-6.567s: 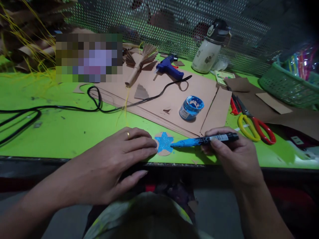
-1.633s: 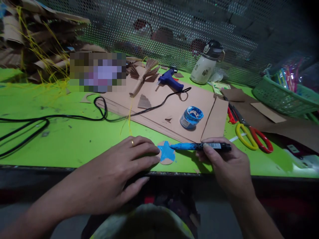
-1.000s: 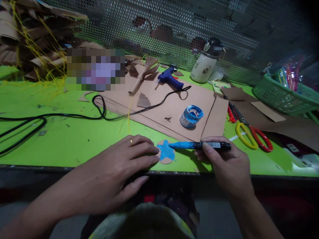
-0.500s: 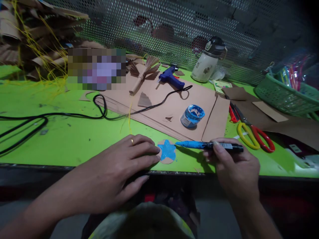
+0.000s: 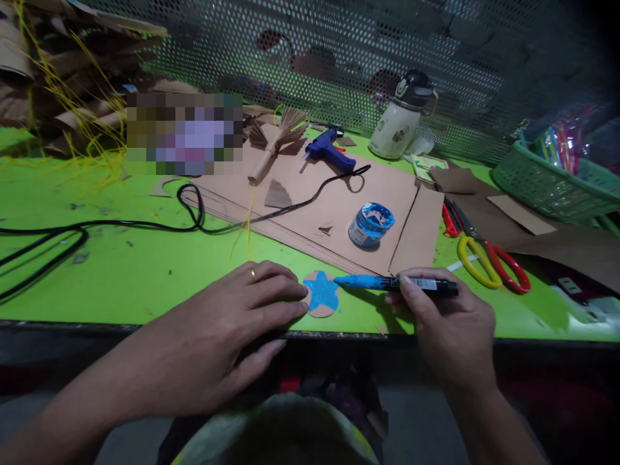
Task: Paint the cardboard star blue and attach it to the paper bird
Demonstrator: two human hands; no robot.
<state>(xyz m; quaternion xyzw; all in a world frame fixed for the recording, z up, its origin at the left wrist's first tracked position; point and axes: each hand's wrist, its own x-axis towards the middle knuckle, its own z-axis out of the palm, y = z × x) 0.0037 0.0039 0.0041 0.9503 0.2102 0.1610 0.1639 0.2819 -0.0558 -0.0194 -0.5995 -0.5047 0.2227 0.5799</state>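
Right hand (image 5: 450, 326) clenched round black pen-shaped tool with blue-smeared front half (image 5: 394, 283): thumb on top of the barrel, other fingers curled under it. Tool lies nearly level, tip pointing left and ending at the right-hand point of the painted star. Whether the tip touches the surface cannot be told. Round brown cardboard disc with blue painted star (image 5: 320, 294) lies flat on bright green tabletop (image 5: 145, 271), close to the near edge, between the two hands.

Left hand (image 5: 227, 326) grasps nothing: spread flat, palm down on the tabletop, gold ring on one finger, fingertips (image 5: 298, 298) touching the left rim of the disc.

Surroundings:
- Small open pot of blue paint (image 5: 371, 225) stands on large brown cardboard sheet (image 5: 334, 187), behind the disc.
- Blue glue gun (image 5: 329, 143) lies at the far side of the same sheet; its black cable (image 5: 121, 226) loops leftward across the tabletop.
- Folded cardboard fan on a rolled handle (image 5: 274, 139) lies left of the glue gun.
- Scissors with yellow and red handles (image 5: 489, 261) lie right of the sheet, near the right hand.
- White bottle with dark lid (image 5: 402, 116) stands at the back, before perforated metal screen (image 5: 290, 45).
- Green plastic basket (image 5: 547, 184) sits at far right.
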